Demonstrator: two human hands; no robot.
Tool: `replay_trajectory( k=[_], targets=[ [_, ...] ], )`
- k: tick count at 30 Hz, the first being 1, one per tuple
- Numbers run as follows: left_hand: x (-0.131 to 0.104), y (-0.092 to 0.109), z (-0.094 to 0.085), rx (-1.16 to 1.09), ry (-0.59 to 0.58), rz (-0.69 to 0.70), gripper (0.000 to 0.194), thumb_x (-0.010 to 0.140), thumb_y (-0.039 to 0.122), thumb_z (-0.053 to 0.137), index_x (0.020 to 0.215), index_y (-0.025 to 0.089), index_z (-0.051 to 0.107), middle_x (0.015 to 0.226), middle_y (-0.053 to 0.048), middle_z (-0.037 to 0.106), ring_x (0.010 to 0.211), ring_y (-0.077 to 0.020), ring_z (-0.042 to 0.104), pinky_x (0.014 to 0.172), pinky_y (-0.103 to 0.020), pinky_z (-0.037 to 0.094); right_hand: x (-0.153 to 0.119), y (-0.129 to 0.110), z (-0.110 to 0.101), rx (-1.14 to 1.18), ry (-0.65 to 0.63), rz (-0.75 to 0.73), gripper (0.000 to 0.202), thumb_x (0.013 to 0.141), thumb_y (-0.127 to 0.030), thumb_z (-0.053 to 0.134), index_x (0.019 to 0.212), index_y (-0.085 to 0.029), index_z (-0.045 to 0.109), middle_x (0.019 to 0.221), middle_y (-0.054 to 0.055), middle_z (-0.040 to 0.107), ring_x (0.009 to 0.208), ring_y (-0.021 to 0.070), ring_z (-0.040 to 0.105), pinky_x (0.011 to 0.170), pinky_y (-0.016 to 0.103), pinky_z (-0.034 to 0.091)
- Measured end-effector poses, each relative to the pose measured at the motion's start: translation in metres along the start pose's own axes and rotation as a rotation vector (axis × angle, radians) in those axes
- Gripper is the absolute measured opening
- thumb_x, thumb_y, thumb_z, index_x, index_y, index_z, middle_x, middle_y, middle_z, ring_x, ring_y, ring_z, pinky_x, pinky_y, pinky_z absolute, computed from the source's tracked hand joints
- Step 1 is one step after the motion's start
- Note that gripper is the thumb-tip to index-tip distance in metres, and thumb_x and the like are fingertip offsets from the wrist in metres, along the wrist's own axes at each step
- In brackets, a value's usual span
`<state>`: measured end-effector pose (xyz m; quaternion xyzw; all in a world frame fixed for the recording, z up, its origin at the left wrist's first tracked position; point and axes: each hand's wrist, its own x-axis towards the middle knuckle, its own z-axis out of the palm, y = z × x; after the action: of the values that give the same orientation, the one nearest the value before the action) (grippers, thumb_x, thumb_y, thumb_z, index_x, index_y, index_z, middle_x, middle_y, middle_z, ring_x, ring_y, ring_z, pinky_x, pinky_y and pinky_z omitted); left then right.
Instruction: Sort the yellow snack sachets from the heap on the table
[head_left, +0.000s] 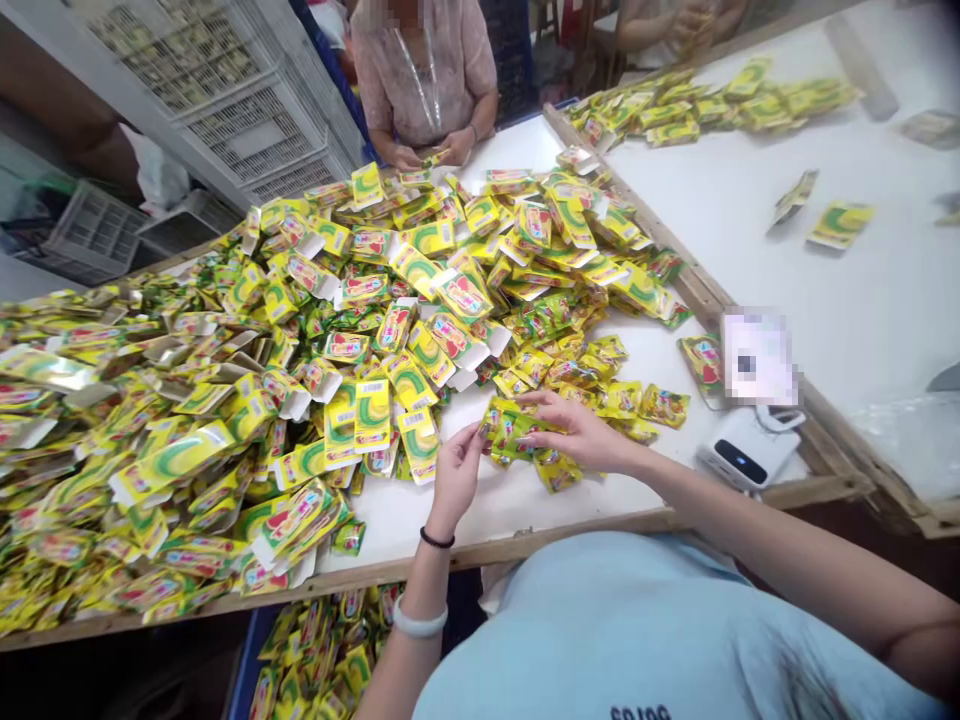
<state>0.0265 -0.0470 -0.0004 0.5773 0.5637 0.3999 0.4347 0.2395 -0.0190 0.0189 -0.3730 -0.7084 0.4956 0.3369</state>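
Observation:
Just in front of me, above the white tabletop, I have several green-and-yellow sachets [504,430]. My left hand [457,470] pinches their left end between thumb and fingers. From the other side, my right hand [574,428] grips them, with its fingers reaching across their right part. Loose yellow sachets [556,472] lie under and behind my right hand. Small yellow-and-green printed boxes [418,440] lie left of my left hand, some with white end flaps standing out. How many sachets I hold cannot be made out.
A large heap of boxes [300,300] spreads across the left and back of the table. A small white device [750,450] stands at right by the wooden divider [705,285]. Across from me a person [424,90] handles a packet. Below the edge, a blue crate [251,640] holds more packets.

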Motion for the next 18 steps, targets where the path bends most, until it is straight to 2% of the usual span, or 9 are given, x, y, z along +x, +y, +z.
replay_trajectory(
  k=[2,3,5,7,11,13,15,17,18],
  targets=[
    [-0.004,0.01,0.005,-0.152,-0.051,-0.036,0.033,0.086,0.039,0.053,0.104,0.015,0.066,0.097,-0.008,0.071,0.085,-0.0192,0.066,0.073,-0.029,0.053,0.002,0.0,0.003,0.126,-0.014,0.077,0.026,0.082,-0.04,0.06,0.073,-0.016,0.06,0.08,0.001,0.058,0.079,0.0154,0.057,0.071,0.027,0.046],
    [-0.006,0.013,0.007,-0.232,-0.069,-0.062,0.034,0.086,0.04,0.052,0.104,0.015,0.066,0.098,-0.009,0.071,0.084,-0.019,0.066,0.073,-0.029,0.053,0.002,0.001,0.005,0.163,-0.008,0.111,0.03,0.082,-0.042,0.06,0.068,-0.016,0.055,0.068,-0.002,0.052,0.066,0.0125,0.053,0.061,0.024,0.043],
    [-0.01,0.018,0.013,-0.326,-0.062,-0.105,0.036,0.086,0.042,0.052,0.102,0.014,0.066,0.094,-0.009,0.071,0.078,-0.018,0.066,0.07,-0.03,0.054,0.003,0.003,0.01,0.211,0.033,0.154,0.034,0.08,-0.043,0.062,0.063,-0.017,0.046,0.055,-0.007,0.042,0.052,0.0085,0.043,0.049,0.02,0.034],
    [-0.015,0.02,0.021,-0.344,-0.004,-0.127,0.034,0.084,0.041,0.056,0.098,0.013,0.067,0.085,-0.007,0.072,0.071,-0.017,0.066,0.068,-0.029,0.054,0.001,0.004,0.017,0.316,0.09,0.184,0.032,0.076,-0.04,0.068,0.069,-0.018,0.045,0.056,-0.008,0.044,0.051,0.0074,0.044,0.047,0.018,0.033],
    [-0.028,0.017,0.037,-0.28,0.111,-0.125,0.031,0.085,0.037,0.055,0.1,0.013,0.066,0.082,-0.007,0.071,0.071,-0.0173,0.066,0.069,-0.03,0.054,-0.005,0.004,0.033,0.655,0.172,0.286,0.042,0.073,-0.037,0.071,0.104,-0.022,0.047,0.08,-0.002,0.066,0.067,0.0126,0.062,0.06,0.025,0.049],
    [-0.032,0.014,0.033,-0.11,0.101,-0.038,0.03,0.089,0.032,0.047,0.107,0.014,0.064,0.096,-0.01,0.07,0.085,-0.0197,0.066,0.077,-0.033,0.054,-0.008,0.007,0.036,0.659,0.196,0.282,0.038,0.074,-0.039,0.069,0.103,-0.021,0.053,0.086,0.002,0.068,0.074,0.0158,0.065,0.064,0.028,0.052],
    [-0.033,0.011,0.013,0.238,0.057,0.131,0.033,0.09,0.021,0.042,0.119,0.018,0.058,0.118,-0.012,0.062,0.112,-0.0236,0.056,0.095,-0.04,0.046,-0.011,0.011,0.03,0.504,0.222,0.227,0.029,0.079,-0.04,0.064,0.098,-0.019,0.058,0.087,0.003,0.069,0.074,0.0177,0.066,0.059,0.028,0.053],
    [-0.029,0.007,-0.019,0.681,0.007,0.296,0.048,0.085,0.008,0.043,0.131,0.024,0.049,0.141,-0.01,0.044,0.136,-0.027,0.029,0.11,-0.05,0.027,-0.015,0.015,0.017,0.183,0.207,0.119,0.022,0.085,-0.037,0.057,0.097,-0.018,0.061,0.088,0.004,0.069,0.073,0.0181,0.065,0.058,0.028,0.052],
    [-0.025,0.004,-0.038,0.884,-0.022,0.334,0.058,0.082,0.002,0.043,0.133,0.028,0.045,0.148,-0.008,0.034,0.141,-0.0284,0.015,0.112,-0.054,0.019,-0.018,0.016,0.01,-0.024,0.161,0.051,0.019,0.087,-0.032,0.054,0.098,-0.018,0.062,0.088,0.004,0.068,0.073,0.0181,0.064,0.06,0.028,0.051]
  ],
)
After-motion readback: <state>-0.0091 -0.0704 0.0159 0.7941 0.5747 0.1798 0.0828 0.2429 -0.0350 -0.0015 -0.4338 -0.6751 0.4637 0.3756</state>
